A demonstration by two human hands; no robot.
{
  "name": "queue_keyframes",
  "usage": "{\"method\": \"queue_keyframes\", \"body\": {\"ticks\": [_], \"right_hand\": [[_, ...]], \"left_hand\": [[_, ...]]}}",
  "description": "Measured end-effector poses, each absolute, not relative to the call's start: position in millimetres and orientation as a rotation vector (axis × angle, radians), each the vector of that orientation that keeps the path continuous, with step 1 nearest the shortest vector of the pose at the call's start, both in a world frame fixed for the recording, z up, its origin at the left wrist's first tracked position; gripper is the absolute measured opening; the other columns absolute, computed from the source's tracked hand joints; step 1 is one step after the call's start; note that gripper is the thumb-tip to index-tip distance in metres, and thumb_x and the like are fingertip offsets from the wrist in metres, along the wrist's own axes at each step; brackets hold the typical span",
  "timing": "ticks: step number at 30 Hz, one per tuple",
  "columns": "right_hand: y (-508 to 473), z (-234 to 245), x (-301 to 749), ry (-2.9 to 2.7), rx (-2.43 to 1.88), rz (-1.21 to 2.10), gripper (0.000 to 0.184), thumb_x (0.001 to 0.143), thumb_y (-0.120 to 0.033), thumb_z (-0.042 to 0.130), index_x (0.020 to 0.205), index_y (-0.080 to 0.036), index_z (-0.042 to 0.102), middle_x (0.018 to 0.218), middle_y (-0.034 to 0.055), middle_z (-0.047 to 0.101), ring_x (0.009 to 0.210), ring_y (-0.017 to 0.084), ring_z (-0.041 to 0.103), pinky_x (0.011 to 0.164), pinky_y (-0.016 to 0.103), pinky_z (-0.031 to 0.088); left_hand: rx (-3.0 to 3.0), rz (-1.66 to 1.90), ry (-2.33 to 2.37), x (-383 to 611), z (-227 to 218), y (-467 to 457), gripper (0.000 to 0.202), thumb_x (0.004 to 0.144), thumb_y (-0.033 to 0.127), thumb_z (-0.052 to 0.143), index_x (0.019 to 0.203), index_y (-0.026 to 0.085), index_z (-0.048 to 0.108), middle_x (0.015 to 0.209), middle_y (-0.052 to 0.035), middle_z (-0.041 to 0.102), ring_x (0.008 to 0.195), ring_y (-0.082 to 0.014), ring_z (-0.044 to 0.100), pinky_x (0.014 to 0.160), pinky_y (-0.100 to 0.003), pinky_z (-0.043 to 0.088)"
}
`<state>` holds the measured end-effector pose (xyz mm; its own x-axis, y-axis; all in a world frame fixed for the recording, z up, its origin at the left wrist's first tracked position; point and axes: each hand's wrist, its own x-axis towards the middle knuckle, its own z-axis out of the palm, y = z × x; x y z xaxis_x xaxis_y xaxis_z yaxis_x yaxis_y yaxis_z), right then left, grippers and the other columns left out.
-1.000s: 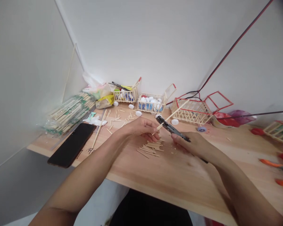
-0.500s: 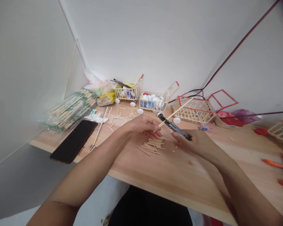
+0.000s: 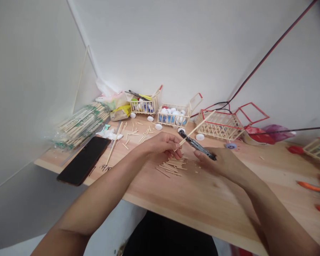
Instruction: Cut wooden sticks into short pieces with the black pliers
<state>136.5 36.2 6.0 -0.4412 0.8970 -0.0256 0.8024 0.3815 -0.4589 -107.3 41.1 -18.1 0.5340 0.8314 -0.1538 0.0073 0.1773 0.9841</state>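
Left hand [image 3: 167, 145]: fingers pinching stick [image 3: 201, 123] near its near end | right hand [image 3: 220, 159]: fingers wrapped round pliers [image 3: 198, 145] | stick above worktop [image 3: 192, 199], running far-right from left hand (nearer), crossing pliers' head

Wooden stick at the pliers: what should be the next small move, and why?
Probably squeeze the pliers with the right hand: their jaws appear to meet the wooden stick, the left hand holds its end, and short stick pieces lie below.
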Motion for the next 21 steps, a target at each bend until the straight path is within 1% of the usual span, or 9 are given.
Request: {"method": "queue_keyframes", "body": {"ticks": [3, 9, 13, 15, 19, 21], "right_hand": [[37, 8, 139, -2.426, -1.501, 0.633, 0.056, 0.088, -0.069, 0.040, 0.064, -0.021, 0.053, 0.063, 0.0036, 0.061, 0.058, 0.018, 0.054, 0.052, 0.028, 0.034], [37, 12, 140, -2.414, -1.590, 0.654, 0.059, 0.085, -0.074, 0.037, 0.065, -0.021, 0.054, 0.064, 0.0043, 0.062, 0.060, 0.020, 0.055, 0.054, 0.029, 0.036], [38, 14, 139, -2.424, -1.649, 0.652, 0.060, 0.084, -0.074, 0.037, 0.068, -0.021, 0.058, 0.068, 0.0065, 0.066, 0.063, 0.022, 0.058, 0.057, 0.031, 0.039], [39, 14, 140, -2.446, -1.649, 0.631, 0.059, 0.084, -0.074, 0.038, 0.069, -0.021, 0.059, 0.067, 0.0066, 0.066, 0.063, 0.022, 0.059, 0.057, 0.031, 0.039], [42, 14, 145, -2.437, -1.668, 0.565, 0.059, 0.083, -0.074, 0.039, 0.070, -0.021, 0.062, 0.065, 0.0074, 0.065, 0.061, 0.023, 0.059, 0.054, 0.032, 0.038], [44, 14, 147, -2.414, -1.676, 0.517, 0.058, 0.082, -0.073, 0.042, 0.075, -0.020, 0.065, 0.068, 0.0087, 0.067, 0.062, 0.024, 0.060, 0.055, 0.032, 0.039]], "left_hand": [[1.269, 0.711, 0.835, -107, -17, 40, 0.028, 0.081, 0.038, 0.071, 0.083, 0.013, 0.058, 0.082, -0.0092, 0.074, 0.072, -0.0150, 0.072, 0.056, -0.020, 0.042], [1.212, 0.752, 0.801, -109, -16, 39, 0.031, 0.080, 0.040, 0.072, 0.085, 0.014, 0.055, 0.090, -0.0109, 0.075, 0.083, -0.0174, 0.073, 0.066, -0.023, 0.045], [1.200, 0.719, 0.771, -108, -13, 37, 0.034, 0.078, 0.042, 0.074, 0.085, 0.015, 0.054, 0.090, -0.0104, 0.075, 0.084, -0.0186, 0.073, 0.071, -0.025, 0.046], [1.193, 0.716, 0.758, -109, -10, 36, 0.035, 0.077, 0.042, 0.075, 0.085, 0.014, 0.055, 0.089, -0.0109, 0.075, 0.084, -0.0194, 0.073, 0.073, -0.027, 0.046], [1.146, 0.845, 0.742, -114, -2, 37, 0.036, 0.075, 0.040, 0.077, 0.084, 0.014, 0.054, 0.090, -0.0114, 0.075, 0.085, -0.0195, 0.073, 0.072, -0.026, 0.045], [1.113, 0.898, 0.752, -114, -1, 38, 0.037, 0.074, 0.040, 0.078, 0.083, 0.014, 0.053, 0.089, -0.0108, 0.075, 0.084, -0.0190, 0.073, 0.071, -0.025, 0.043]]}}
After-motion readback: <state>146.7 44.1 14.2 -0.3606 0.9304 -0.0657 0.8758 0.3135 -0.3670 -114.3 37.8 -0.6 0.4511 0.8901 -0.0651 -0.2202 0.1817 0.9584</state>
